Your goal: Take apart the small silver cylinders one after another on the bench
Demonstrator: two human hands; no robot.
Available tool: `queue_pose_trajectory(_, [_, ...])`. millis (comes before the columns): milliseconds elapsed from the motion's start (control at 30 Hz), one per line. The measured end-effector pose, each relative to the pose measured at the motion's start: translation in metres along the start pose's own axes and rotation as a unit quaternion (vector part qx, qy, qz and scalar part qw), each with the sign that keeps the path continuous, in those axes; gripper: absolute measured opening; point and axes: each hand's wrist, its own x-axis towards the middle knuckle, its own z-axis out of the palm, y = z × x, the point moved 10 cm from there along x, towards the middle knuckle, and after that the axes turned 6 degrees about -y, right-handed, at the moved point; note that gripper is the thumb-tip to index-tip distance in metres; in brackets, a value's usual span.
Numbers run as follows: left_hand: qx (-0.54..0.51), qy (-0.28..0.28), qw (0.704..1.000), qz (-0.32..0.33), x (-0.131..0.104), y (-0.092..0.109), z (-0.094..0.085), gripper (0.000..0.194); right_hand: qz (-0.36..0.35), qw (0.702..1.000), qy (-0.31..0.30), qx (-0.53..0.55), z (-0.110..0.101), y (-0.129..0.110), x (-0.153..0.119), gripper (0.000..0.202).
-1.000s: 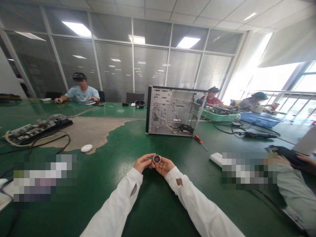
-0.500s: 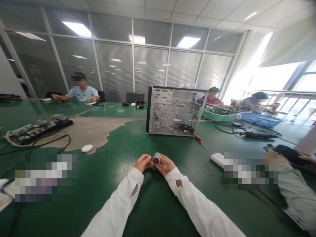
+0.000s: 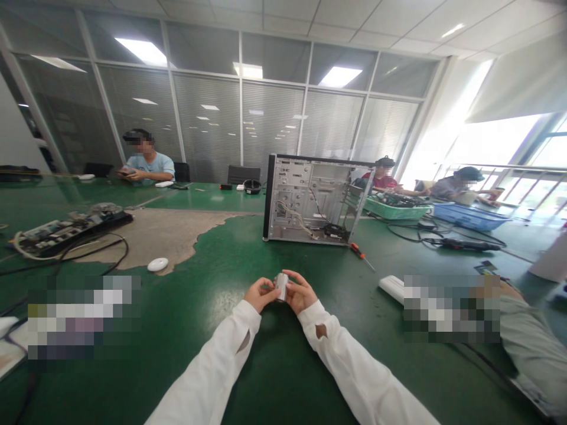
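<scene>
A small silver-grey cylinder [image 3: 282,287] is pinched between my two hands, just above the green tabletop. My left hand [image 3: 260,293] is closed on its left side, thumb across the front. On the other side, my right hand [image 3: 302,291] grips it with fingers and thumb. The cylinder's side faces me; what kind of part it is, I cannot tell. Beyond my hands stands an open computer case [image 3: 315,203], its metal inside showing cables and a black part at the bottom. A screwdriver [image 3: 362,256] with an orange-and-black handle lies by its lower right corner.
To the left are a white oval object [image 3: 158,264] and a long stripped assembly [image 3: 73,227] with cables. A power strip [image 3: 392,288] lies at right, near a co-worker's sleeve [image 3: 529,342]. Green [image 3: 396,211] and blue baskets [image 3: 472,216] stand behind. Other people sit across the table.
My hands have turned the cylinder: its end with a reddish inside faced me before, now its side does. The person at far left has drawn their hands together.
</scene>
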Motion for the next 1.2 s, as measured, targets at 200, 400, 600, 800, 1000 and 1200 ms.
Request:
queue_pose_trajectory(200, [0.027,-0.017,0.999,0.014,-0.004,0.003,0.008,0.048,-0.012,0.998,0.01,-0.063,-0.004,-0.006,0.001,0.035])
queue_pose_trajectory(400, [0.066,-0.009,0.997,0.028,-0.006,0.004,0.008,0.049,-0.027,0.992,-0.008,-0.123,-0.001,-0.009,0.001,0.035])
queue_pose_trajectory(600, [0.109,0.018,0.992,0.061,-0.006,0.01,0.006,0.054,-0.105,0.973,-0.007,-0.205,0.009,-0.024,-0.005,0.034])
queue_pose_trajectory(800, [0.204,0.038,0.975,0.083,-0.008,0.025,0.0,0.044,-0.166,0.947,-0.017,-0.273,0.024,-0.035,-0.013,0.033])
queue_pose_trajectory(1000, [0.326,0.063,0.938,0.103,-0.012,0.036,-0.006,0.032,-0.205,0.919,0.003,-0.336,0.036,-0.043,-0.024,0.041])
queue_pose_trajectory(1200, [0.356,0.059,0.92,0.154,-0.013,0.043,-0.005,0.033,-0.215,0.859,-0.031,-0.463,0.053,-0.043,-0.031,0.05])
